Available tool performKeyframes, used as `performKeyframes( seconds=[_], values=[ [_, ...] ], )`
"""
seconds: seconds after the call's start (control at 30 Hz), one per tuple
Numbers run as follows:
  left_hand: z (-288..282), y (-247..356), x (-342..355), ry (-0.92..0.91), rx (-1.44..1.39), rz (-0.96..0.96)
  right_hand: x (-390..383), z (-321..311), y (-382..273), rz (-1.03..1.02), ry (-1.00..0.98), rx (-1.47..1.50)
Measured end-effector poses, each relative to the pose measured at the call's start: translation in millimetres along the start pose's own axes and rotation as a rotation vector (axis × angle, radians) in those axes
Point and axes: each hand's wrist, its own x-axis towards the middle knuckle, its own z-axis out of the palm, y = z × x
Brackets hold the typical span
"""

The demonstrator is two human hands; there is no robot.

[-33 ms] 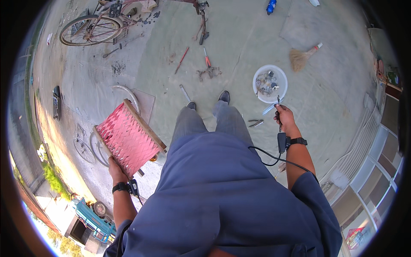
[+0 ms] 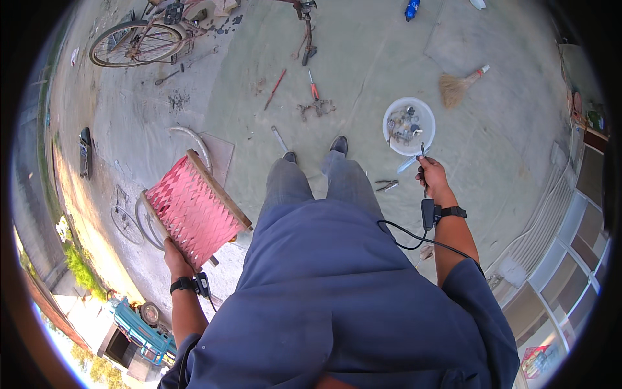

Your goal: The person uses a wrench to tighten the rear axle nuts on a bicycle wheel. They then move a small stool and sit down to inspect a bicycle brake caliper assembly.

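By one wooden side bar, my left hand (image 2: 176, 257) grips a small stool (image 2: 195, 209) with a pink woven-strap seat, tilted off to my left. Its fingers are partly hidden behind the bar. On the other side, my right hand (image 2: 433, 174) is closed around a slim dark metal tool (image 2: 423, 150) that looks like a wrench. The tool's tip points away from me, just short of a white basin (image 2: 430, 137) of metal parts on the floor. Pliers (image 2: 388, 185) lie on the ground between my legs and the right hand.
A rusty bicycle wheel (image 2: 137, 44) and frame lie at the far left. Ahead are a red-handled screwdriver (image 2: 314, 85), a red rod (image 2: 275, 89) and a flat metal tool (image 2: 279, 139) near my shoes. A straw broom (image 2: 459, 88) lies beyond the basin; a blue bottle (image 2: 412, 10) is farther off.
My right hand and its tool have shifted very slightly to the right. The left hand keeps its grip on the stool.
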Motion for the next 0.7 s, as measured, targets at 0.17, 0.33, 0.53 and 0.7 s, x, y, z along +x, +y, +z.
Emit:
performKeyframes(
  seconds=[0.17,0.33,0.53,0.7],
  values=[
    [-13,-20,-12,0.06,0.032,-0.036,19,0,-27,0.005,-0.028,-0.001],
    [-25,-31,4,0.171,0.355,0.07,25,26,-56,-0.054,-0.042,-0.146],
    [-21,-13,53,0.032,0.899,0.225,23,68,-103,-0.028,-0.05,-0.193],
    [7,13,108,-0.203,1.248,0.219,19,119,-151,-0.059,-0.05,-0.263]
  ],
)
